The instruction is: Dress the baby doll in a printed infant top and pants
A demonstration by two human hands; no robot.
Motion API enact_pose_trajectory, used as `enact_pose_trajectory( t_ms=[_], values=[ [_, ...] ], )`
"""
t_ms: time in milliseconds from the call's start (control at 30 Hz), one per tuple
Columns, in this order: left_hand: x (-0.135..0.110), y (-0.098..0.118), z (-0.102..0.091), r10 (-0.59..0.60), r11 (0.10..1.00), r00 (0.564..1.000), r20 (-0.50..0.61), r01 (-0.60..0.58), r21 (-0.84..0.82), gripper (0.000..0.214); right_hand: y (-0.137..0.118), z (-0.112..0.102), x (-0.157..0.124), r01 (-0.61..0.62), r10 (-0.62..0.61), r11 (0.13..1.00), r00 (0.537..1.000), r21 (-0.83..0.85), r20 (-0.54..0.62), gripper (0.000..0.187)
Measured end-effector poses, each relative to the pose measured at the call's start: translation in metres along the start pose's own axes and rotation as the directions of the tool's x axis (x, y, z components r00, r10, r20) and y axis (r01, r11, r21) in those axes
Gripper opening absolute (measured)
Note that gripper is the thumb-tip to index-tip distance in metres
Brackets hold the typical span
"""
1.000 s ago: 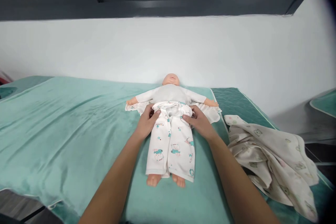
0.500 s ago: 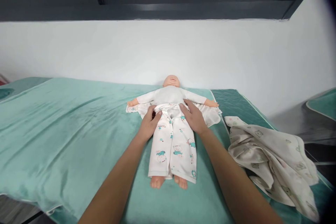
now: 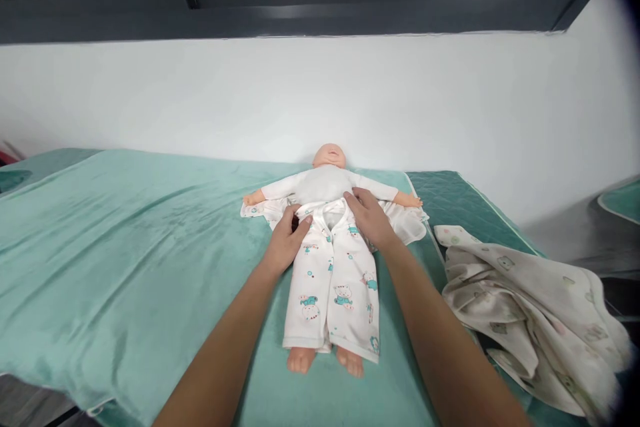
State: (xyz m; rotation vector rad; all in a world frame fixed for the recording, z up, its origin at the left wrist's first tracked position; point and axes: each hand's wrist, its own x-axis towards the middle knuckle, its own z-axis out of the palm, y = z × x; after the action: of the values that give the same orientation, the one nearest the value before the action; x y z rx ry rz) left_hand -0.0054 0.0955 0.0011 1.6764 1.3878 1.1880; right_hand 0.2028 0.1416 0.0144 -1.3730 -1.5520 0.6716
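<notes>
A baby doll (image 3: 327,183) in a white long-sleeved undershirt lies face up, arms spread wide. Over its legs lies a white baby garment (image 3: 335,287) with teal animal prints and a front seam; bare feet (image 3: 325,360) show below its hem. My left hand (image 3: 289,235) is closed on the garment's upper left edge, thumb on top. At the upper right edge, my right hand (image 3: 369,217) grips the same cloth, with some fingers tucked out of sight. More printed cloth (image 3: 407,220) spreads out sideways near the doll's hands.
A crumpled cream printed cloth (image 3: 530,313) lies to the right. Green sheeting (image 3: 150,267) covers the bed, with a white wall (image 3: 320,93) behind it and a dark window frame (image 3: 370,10) above. Another green surface (image 3: 623,200) juts in at far right.
The garment's upper edge now sits flatter and its neck opening shows more clearly. Both hands keep their hold with little movement. The view has shifted slightly.
</notes>
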Motion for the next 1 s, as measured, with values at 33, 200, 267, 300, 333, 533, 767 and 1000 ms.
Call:
enact_pose_trajectory(
  t_ms=[33,200,267,300,333,533,767,1000],
  values=[
    [0.0,0.001,0.0,-0.003,1.0,1.0,-0.001,0.003,0.001,0.031,-0.001,-0.002,-0.002,-0.012,0.011,1.0,0.999,0.013,0.037,0.043],
    [-0.002,0.003,0.0,-0.017,1.0,1.0,-0.009,0.017,0.008,0.031,0.001,-0.01,0.003,-0.084,0.078,0.996,0.987,0.038,0.14,0.044],
    [-0.002,0.003,0.0,-0.015,1.0,1.0,-0.006,0.015,0.001,0.031,0.007,-0.009,0.007,-0.1,0.086,0.99,0.987,0.096,0.138,0.044],
    [-0.002,0.003,0.0,-0.013,1.0,1.0,-0.004,0.013,-0.006,0.032,0.011,-0.008,0.009,-0.097,0.08,0.985,0.989,0.142,0.122,0.043],
    [-0.002,0.003,0.0,-0.011,1.0,1.0,-0.004,0.011,-0.011,0.032,0.015,-0.007,0.01,-0.088,0.071,0.978,0.993,0.19,0.094,0.042],
    [-0.001,0.002,-0.003,-0.033,0.999,0.999,-0.014,0.033,-0.01,0.033,0.027,-0.001,0.008,0.147,-0.119,0.962,0.984,0.228,-0.131,0.045],
    [0.0,-0.001,-0.003,-0.034,0.999,0.999,-0.026,0.034,-0.01,0.032,0.026,-0.008,0.007,0.02,-0.071,0.967,0.978,0.254,0.194,0.062],
    [-0.001,0.001,-0.004,-0.04,0.999,0.999,-0.027,0.04,0.001,0.033,0.02,-0.006,-0.004,0.023,-0.014,0.98,0.999,0.198,-0.049,0.057]
  ],
)
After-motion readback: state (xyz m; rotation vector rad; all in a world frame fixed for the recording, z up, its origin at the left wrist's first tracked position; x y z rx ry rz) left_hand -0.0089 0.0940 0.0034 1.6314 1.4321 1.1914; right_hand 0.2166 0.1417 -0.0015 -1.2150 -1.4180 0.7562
